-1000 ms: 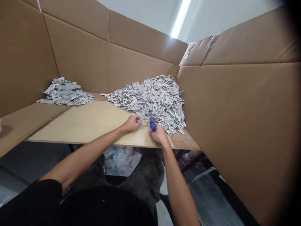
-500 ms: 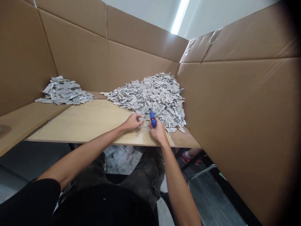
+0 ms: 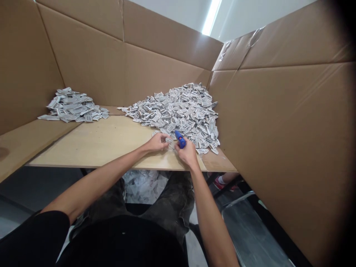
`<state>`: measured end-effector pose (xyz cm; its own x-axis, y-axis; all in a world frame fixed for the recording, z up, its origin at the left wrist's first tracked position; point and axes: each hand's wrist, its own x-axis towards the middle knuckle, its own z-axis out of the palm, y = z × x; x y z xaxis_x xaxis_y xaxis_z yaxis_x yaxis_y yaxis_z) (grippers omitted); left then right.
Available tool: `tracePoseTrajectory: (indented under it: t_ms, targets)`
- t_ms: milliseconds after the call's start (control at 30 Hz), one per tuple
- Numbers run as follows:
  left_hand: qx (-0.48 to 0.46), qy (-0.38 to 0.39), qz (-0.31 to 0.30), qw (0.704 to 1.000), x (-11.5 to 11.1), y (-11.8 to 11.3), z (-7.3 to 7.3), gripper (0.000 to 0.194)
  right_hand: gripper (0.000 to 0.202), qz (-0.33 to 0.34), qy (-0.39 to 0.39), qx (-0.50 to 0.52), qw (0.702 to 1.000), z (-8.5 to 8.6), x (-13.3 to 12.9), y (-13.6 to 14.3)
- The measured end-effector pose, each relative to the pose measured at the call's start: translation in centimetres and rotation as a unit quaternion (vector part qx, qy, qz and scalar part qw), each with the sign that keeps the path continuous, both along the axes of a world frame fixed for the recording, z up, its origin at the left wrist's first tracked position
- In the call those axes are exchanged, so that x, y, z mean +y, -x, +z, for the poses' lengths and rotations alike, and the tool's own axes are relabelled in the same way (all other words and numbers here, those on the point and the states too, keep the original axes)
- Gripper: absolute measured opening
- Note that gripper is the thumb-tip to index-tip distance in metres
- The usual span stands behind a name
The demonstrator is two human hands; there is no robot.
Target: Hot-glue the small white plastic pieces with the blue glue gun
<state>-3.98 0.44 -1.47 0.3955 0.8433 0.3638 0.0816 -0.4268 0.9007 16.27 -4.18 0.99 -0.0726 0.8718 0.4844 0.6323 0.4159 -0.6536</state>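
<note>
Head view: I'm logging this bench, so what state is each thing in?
Left hand: pinching a slotted piece.
Slotted piece: held.
Right hand: closed around a blue tool.
Blue tool: gripped; on or off, cannot tell.
Larger pile: loose, heaped.
Smaller pile: loose, heaped.
Cardboard walls: standing, creased.
Ceiling light: lit.

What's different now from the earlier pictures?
The blue tool in the right hand has tipped, its far end leaning more to the left. The left hand still holds a pale piece. The big pile and small pile look the same.
</note>
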Motion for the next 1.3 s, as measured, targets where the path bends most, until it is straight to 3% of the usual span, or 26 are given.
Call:
tracePoseTrajectory:
  t_ms: [533,667,767,967,1167,1300]
  targets:
    - [0.025,-0.005,0.028,0.999,-0.8,-0.2,0.6,0.041,0.01,-0.029,-0.035,-0.017,0.999,-0.4,0.0,0.7]
    - [0.0,0.011,0.046,0.999,-0.5,0.0,0.3,0.037,0.009,-0.049,-0.081,-0.031,0.995,-0.8,0.3,0.8]
    - [-0.032,0.024,0.052,0.998,-0.3,0.1,0.2,0.031,0.016,-0.05,-0.06,-0.012,0.997,-0.8,0.3,0.8]
    - [-0.138,0.092,0.08,0.983,0.4,0.2,0.7,0.036,0.035,0.004,-0.037,0.051,0.998,-0.5,0.1,0.5]
    - [-0.224,0.201,0.047,0.952,0.0,0.3,1.1,0.028,0.065,0.051,0.049,0.19,0.979,-1.1,0.9,0.0]
    - [-0.228,0.212,0.006,0.95,-0.2,0.4,1.1,0.044,0.076,0.131,0.113,0.249,0.953,-1.5,1.1,0.0]
